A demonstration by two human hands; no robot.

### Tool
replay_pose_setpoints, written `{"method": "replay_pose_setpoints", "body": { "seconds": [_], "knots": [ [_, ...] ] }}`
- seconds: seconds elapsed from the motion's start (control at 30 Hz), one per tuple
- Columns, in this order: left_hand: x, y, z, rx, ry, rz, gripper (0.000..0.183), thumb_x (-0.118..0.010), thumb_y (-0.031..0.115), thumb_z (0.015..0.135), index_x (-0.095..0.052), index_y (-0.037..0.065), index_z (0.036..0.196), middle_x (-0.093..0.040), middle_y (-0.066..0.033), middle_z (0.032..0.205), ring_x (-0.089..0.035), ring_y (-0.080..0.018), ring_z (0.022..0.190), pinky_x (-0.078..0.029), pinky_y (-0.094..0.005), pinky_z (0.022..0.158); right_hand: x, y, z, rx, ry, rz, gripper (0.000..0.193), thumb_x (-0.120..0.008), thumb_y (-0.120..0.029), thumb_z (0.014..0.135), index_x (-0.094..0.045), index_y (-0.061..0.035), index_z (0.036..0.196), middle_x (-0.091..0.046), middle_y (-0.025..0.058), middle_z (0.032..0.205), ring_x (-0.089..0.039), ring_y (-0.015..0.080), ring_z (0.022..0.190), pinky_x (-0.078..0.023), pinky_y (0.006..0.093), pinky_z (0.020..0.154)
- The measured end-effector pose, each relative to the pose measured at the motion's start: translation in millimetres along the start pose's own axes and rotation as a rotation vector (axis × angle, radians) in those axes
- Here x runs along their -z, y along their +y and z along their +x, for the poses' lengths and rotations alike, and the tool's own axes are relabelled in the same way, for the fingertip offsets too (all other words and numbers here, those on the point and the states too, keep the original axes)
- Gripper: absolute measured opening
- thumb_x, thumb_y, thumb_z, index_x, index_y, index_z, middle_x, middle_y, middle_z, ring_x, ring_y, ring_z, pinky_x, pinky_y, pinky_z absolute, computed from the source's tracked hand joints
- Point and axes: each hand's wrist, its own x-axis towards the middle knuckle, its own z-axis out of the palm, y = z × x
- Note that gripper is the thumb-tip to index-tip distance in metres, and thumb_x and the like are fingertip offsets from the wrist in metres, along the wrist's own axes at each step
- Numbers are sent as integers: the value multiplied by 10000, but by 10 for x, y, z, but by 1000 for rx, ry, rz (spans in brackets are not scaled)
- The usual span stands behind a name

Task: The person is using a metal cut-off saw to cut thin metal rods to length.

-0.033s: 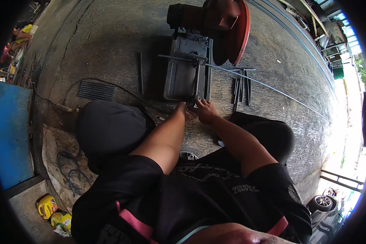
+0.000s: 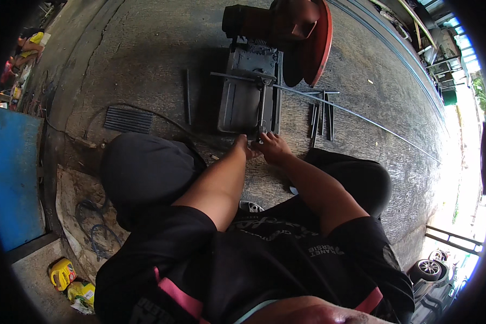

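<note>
A cut-off saw with a red blade guard [image 2: 323, 46] and a dark metal base [image 2: 236, 110] stands on the ground in front of me. A vise screw [image 2: 262, 105] runs along its base toward me. At the near end of that screw, my right hand [image 2: 274, 149] has its fingers curled round the vise handle [image 2: 262, 134]. Beside it, my left hand [image 2: 247, 148] is at the near edge of the base; its fingers are mostly hidden. A long thin metal bar [image 2: 356, 119] lies across the saw in the vise and stretches far to the right.
Short metal bars [image 2: 323, 116] lie right of the saw, and one bar [image 2: 188, 97] lies left. A row of cut bars [image 2: 128, 120] rests by a black cable [image 2: 173, 124]. Long bars [image 2: 386, 38] lie at the far right. A person [image 2: 29, 46] sits far left.
</note>
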Motion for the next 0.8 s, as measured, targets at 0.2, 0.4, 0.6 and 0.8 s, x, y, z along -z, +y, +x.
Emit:
{"method": "replay_pose_setpoints", "body": {
  "seconds": [0.2, 0.4, 0.6, 0.8],
  "knots": [
    [107, 66, 142, -150, 44, -268, 417, -415, 344, 874, -468, 61, 1175, -506, -141, 1156, -526, -330, 1020, -460, -522, 826, 61, 160, -31, -172, -251, -114, 434, -542, -86, 736, -575, -168, 1161, -493, 95, 1042, -501, 262, 1011, -437, 386, 854],
    [-10, 100, 93, -100, 402, -67, 373, -393, 338, 878, -522, 56, 1085, -524, -123, 1071, -539, -317, 925, -466, -513, 767, 70, 105, -3, -147, 13, 111, 401, -527, -68, 741, -590, -141, 1130, -493, 97, 1047, -486, 263, 1038, -433, 385, 858],
    [41, 34, -28, -42, 81, -25, 349, -401, 302, 878, -504, 75, 1122, -523, -136, 1055, -528, -316, 939, -446, -533, 776, -6, 107, -7, -81, -116, 20, 344, -520, -85, 763, -618, -138, 1089, -499, 95, 1097, -483, 252, 1058, -420, 376, 889],
    [-7, 84, -60, -352, 451, -152, 336, -451, 251, 856, -495, 58, 1129, -518, -152, 1070, -530, -316, 922, -444, -508, 774, -13, 171, -43, -211, -278, -73, 232, -530, -116, 763, -680, -139, 940, -533, 100, 1069, -480, 257, 1071, -411, 385, 904]
  ]
}}
